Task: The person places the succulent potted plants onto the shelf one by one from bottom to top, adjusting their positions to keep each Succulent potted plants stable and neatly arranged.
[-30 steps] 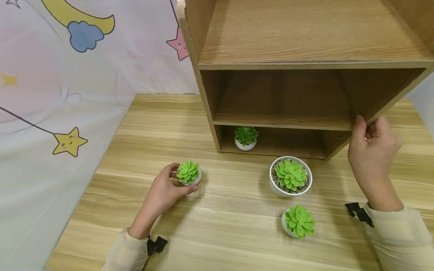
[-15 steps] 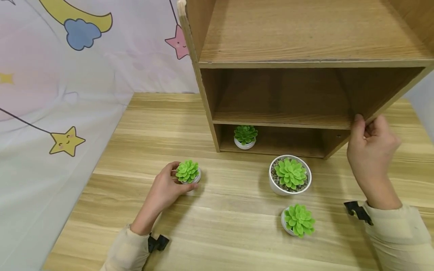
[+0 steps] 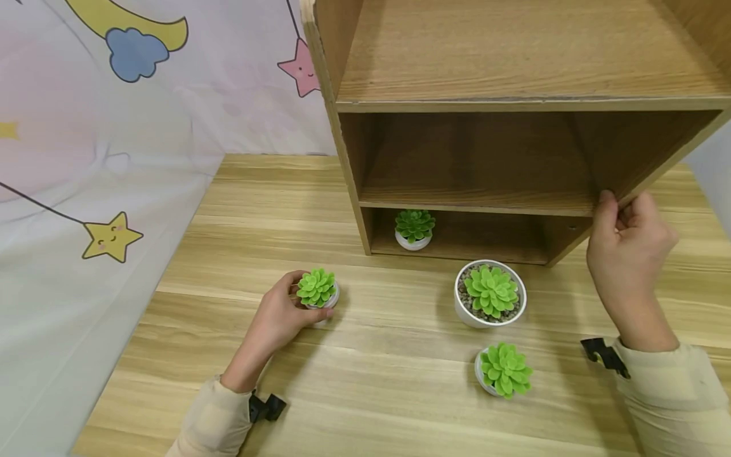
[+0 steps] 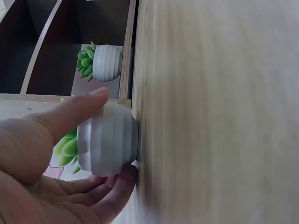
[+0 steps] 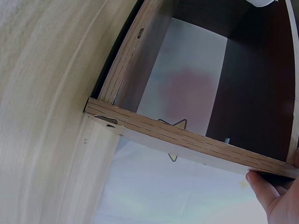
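Observation:
My left hand [image 3: 276, 317] holds a small potted succulent [image 3: 316, 287] at the left of the wooden table. Its thumb lies along one side of the white ridged pot [image 4: 110, 140] and the fingers curl against the other, with the pot's base right at the tabletop. On the right, my right hand [image 3: 631, 266] grips the front edge of the wooden shelf unit's [image 3: 514, 57] side panel. The right wrist view catches only part of that hand [image 5: 280, 200]; its fingertips behind the panel are hidden.
Another small succulent [image 3: 414, 228] stands in the bottom compartment, at its left. In front of the unit are a larger pot [image 3: 490, 295] with gravel and a succulent, and a small potted succulent [image 3: 505, 370] nearer me. A cloth backdrop [image 3: 63, 317] borders the table's left.

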`<state>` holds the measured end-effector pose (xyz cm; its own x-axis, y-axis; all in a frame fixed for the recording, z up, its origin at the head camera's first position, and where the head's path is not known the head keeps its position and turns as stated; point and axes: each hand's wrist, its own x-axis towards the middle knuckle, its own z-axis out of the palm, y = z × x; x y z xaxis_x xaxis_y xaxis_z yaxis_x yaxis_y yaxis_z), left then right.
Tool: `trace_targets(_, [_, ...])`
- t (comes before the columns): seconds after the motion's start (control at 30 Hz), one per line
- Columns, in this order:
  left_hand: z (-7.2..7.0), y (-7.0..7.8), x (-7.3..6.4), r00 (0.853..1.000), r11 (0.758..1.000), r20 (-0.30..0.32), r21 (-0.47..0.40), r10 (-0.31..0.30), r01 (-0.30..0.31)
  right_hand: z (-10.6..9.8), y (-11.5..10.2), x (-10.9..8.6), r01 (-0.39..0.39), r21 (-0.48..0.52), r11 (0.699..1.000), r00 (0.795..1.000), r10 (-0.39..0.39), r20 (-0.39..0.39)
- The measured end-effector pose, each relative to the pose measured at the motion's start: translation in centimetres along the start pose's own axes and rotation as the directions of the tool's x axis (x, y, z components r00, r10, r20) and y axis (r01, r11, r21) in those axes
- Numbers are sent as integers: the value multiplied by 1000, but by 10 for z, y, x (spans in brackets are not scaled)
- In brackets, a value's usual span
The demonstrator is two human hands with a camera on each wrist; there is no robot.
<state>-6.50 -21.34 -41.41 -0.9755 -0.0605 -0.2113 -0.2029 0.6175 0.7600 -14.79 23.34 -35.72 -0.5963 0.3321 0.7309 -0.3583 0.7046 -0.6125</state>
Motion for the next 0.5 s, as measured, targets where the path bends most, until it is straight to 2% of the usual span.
trace_targets(0.5, [0,-5,2,1000,999,12,-48,9,-8,2,3,-1,-39,-4,999,999,39,-5])
